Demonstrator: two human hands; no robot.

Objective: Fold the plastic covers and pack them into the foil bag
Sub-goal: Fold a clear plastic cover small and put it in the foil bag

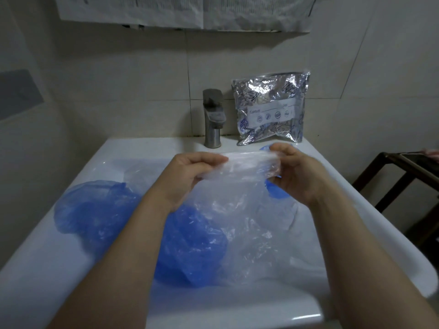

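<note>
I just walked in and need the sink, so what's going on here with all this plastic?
A person is folding plastic covers over the white sink. Both the left hand and the right hand pinch a clear plastic cover, stretched between them above the basin. More covers lie in the basin, blue ones and clear ones. The foil bag leans against the wall beside the tap, and nobody is touching it.

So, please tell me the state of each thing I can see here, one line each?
Clear cover: stretched between both hands.
Left hand: pinching the cover.
Right hand: pinching the cover.
Blue covers: crumpled in the sink.
Foil bag: upright against the wall.
Tap: no water running.
</note>
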